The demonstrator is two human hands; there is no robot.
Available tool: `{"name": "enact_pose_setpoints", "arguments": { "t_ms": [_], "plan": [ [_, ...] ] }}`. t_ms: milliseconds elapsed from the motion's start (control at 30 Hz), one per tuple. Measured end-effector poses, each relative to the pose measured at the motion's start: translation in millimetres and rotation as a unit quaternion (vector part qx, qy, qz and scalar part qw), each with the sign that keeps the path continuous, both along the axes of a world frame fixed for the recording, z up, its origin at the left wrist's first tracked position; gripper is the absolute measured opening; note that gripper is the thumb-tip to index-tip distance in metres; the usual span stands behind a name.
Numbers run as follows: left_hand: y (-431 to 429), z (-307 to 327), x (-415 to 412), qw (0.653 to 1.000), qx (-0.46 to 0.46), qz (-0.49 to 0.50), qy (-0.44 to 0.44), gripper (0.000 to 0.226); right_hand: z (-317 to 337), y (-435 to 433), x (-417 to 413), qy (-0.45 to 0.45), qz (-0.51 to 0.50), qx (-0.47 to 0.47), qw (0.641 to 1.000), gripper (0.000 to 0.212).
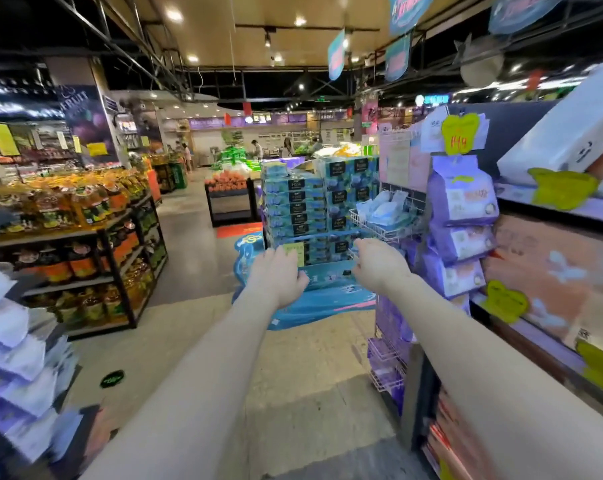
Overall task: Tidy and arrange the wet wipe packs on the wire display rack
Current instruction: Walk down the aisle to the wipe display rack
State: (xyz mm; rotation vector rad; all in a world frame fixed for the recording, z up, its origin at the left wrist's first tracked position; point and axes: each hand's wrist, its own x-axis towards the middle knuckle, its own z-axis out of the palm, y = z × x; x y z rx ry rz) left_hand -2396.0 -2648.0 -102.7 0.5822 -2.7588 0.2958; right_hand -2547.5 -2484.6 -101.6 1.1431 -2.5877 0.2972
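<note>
A white wire display rack (pixel 362 227) juts from the end of the right-hand shelving. Its upper basket holds several pale blue wet wipe packs (pixel 383 209), some leaning. Purple wipe packs (pixel 461 202) hang in a column just right of it, and more purple packs (pixel 385 362) fill lower wire baskets. Both my arms reach forward. My left hand (pixel 279 278) hangs in the air left of the rack with loose fingers, holding nothing. Just below the upper basket's front edge is my right hand (pixel 378 263), its fingers loosely curled and empty.
A tall stack of blue tissue boxes (pixel 307 209) stands behind my hands on a blue floor display. Shelves of oil bottles (pixel 85 216) line the left aisle. Tissue packs (pixel 570 133) and yellow price tags (pixel 461 133) crowd the right shelving. Blurred packs (pixel 12 358) sit near left.
</note>
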Motion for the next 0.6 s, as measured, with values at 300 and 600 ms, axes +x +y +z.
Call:
{"name": "enact_pose_setpoints", "arguments": {
  "t_ms": [300,600],
  "plan": [
    [-135,-10,-161,0.999,0.011,-0.044,-0.003,0.044,-13,-109,-141,0.01,-0.064,0.015,0.998,0.03],
    [-240,-19,-348,0.985,0.008,-0.172,-0.024,0.043,-22,-191,-274,-0.049,-0.219,0.0,0.975,0.032]
  ]
}}
